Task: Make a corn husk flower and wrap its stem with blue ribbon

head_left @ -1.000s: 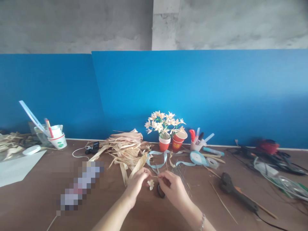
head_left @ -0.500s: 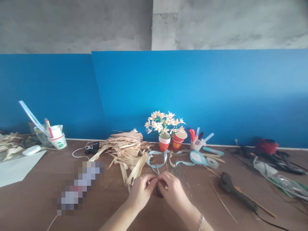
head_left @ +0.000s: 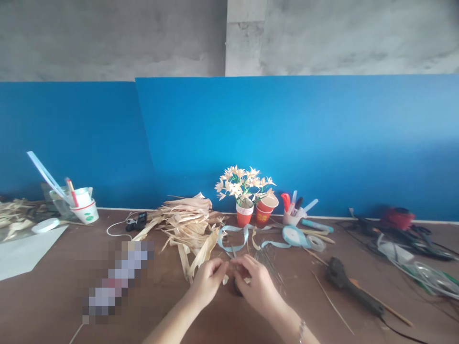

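My left hand (head_left: 207,281) and my right hand (head_left: 255,284) meet low in the middle of the brown table (head_left: 64,286), fingers pinched together around a small pale husk piece (head_left: 225,280). A dark round thing (head_left: 237,288) lies on the table just under my right fingers. Right behind my left hand lies a heap of dried husk strips (head_left: 186,220). A pale blue ribbon (head_left: 244,236) curls across the table just beyond both hands.
Two red paper cups (head_left: 255,213), one holding pale handmade flowers (head_left: 243,182), stand by the blue back board. A tape roll (head_left: 317,242), a cup of pens (head_left: 293,210), a black glue gun (head_left: 349,284), cables (head_left: 405,239) at right, a white cup (head_left: 86,209) at left.
Both hands have drawn closer together and slightly down toward the table; the pale husk piece is now more hidden between the fingers.
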`<action>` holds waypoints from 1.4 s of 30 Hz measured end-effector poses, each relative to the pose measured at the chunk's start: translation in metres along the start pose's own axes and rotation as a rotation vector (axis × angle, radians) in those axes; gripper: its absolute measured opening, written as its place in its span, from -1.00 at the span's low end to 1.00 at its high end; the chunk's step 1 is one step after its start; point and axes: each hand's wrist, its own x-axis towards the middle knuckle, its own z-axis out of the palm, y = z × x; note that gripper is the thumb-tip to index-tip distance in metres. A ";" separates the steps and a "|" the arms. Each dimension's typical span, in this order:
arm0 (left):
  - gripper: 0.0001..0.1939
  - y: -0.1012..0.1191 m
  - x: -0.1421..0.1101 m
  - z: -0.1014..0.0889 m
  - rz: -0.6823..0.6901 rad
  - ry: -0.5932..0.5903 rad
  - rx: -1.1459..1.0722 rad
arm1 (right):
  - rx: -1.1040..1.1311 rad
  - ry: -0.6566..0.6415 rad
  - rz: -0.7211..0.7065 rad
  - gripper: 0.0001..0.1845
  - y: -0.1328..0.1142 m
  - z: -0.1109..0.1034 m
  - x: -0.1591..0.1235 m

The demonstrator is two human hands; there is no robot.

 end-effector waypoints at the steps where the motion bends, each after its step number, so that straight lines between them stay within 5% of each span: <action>1: -0.59 0.001 -0.001 0.000 0.004 0.011 0.004 | -0.007 -0.014 -0.010 -0.72 -0.001 0.000 0.000; 5: -0.57 0.003 -0.002 0.001 0.020 0.015 0.017 | -0.029 -0.056 -0.027 -0.83 -0.002 0.000 -0.001; 26: -0.48 0.005 0.000 -0.001 -0.043 0.020 -0.121 | 0.023 -0.067 0.037 -0.79 -0.002 -0.001 -0.002; 42: -0.59 0.002 -0.001 -0.005 0.005 0.154 -0.031 | -0.014 -0.026 0.053 -0.86 -0.002 -0.002 0.000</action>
